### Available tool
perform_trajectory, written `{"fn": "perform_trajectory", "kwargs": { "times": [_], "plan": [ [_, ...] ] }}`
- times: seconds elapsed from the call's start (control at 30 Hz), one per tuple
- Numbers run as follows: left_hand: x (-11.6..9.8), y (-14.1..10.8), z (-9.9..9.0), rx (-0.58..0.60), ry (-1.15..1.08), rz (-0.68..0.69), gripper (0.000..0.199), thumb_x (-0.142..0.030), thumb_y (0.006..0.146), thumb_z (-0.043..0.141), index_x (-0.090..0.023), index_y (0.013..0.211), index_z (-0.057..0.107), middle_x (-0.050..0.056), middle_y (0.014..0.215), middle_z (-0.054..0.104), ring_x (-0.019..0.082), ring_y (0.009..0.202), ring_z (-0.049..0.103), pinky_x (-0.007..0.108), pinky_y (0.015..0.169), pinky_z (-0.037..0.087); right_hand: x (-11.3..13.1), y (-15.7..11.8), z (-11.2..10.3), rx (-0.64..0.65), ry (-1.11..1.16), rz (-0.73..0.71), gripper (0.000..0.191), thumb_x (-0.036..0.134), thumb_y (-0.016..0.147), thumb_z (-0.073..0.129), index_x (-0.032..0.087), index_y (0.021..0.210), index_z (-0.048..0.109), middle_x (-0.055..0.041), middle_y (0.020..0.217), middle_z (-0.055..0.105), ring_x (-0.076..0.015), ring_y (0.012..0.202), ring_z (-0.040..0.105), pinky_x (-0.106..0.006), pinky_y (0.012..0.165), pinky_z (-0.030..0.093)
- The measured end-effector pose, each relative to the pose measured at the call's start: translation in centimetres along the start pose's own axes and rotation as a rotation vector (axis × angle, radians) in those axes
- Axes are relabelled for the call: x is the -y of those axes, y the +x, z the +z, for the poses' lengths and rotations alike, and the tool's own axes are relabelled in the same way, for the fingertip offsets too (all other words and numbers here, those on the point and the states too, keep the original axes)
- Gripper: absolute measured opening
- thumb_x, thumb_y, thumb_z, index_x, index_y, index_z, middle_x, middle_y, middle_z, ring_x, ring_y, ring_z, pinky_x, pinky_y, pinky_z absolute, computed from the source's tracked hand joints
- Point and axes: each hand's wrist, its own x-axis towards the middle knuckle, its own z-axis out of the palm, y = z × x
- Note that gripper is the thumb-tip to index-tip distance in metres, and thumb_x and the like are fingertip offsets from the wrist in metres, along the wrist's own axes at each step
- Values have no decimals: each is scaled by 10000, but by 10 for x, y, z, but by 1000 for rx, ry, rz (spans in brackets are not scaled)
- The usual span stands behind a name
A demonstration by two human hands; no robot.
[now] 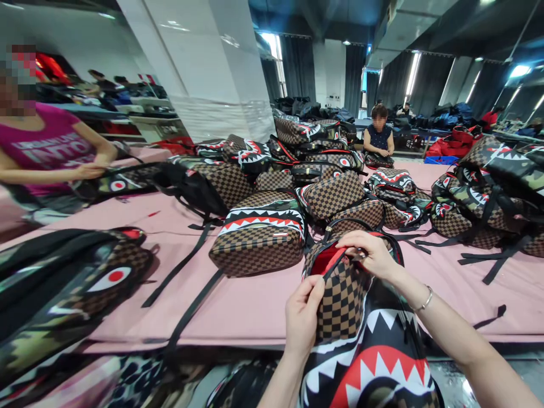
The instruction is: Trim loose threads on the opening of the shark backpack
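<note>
Left hand (302,311): pinching backpack (343,303) rim (334,266) | right hand (370,254): pinching rim farther up

Backpack (340,309): smooth, like fake leather, with a soft shine
Red lining (324,258): thin cloth, by the look of it
Black strap (199,305): flat, dull woven cloth
Surface (255,314): smooth and mostly dull
Bracelet (426,297): shiny, smooth metal
Pillar (208,56): smooth and glossy
Wrap (232,119) round the pillar: clear, crinkly, shiny plastic
Curtain (297,65): dull cloth with folds
Pink shirt (53,133): soft, dull cloth
</note>
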Motion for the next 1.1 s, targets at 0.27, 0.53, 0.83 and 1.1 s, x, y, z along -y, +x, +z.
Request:
{"fn": "perform_trajectory", "kwargs": {
  "times": [0.27,0.53,0.83,1.1],
  "plan": [
    [-21,10,12,91,197,108,262,-403,725,600,-178,840,672,40,878,675,187,847,591,263,789,448,23,6,-23,185,-255,269,192,190,799,537,172,639,641,8,645,620,-118,610,535,-215,562,344],
    [-29,15,42,242,160,50,246,-402,655,661,-157,637,658,6,623,624,146,639,551,237,632,441,23,-5,-38,294,-147,416,257,272,822,528,152,616,621,36,557,567,-97,549,484,-198,532,329],
    [-17,-1,49,190,-48,-183,337,-458,608,680,-126,639,629,2,565,576,111,544,493,216,531,399,11,-50,-31,-225,-29,85,146,263,832,556,233,914,673,-40,903,614,-160,897,565,-312,813,454],
    [-19,-3,51,241,-92,-242,348,-443,571,713,-124,589,576,-32,527,512,68,486,406,179,468,326,19,-57,-22,-198,-4,-43,98,256,815,585,221,845,672,-37,853,602,-141,788,584,-272,702,486]
  ]
}}
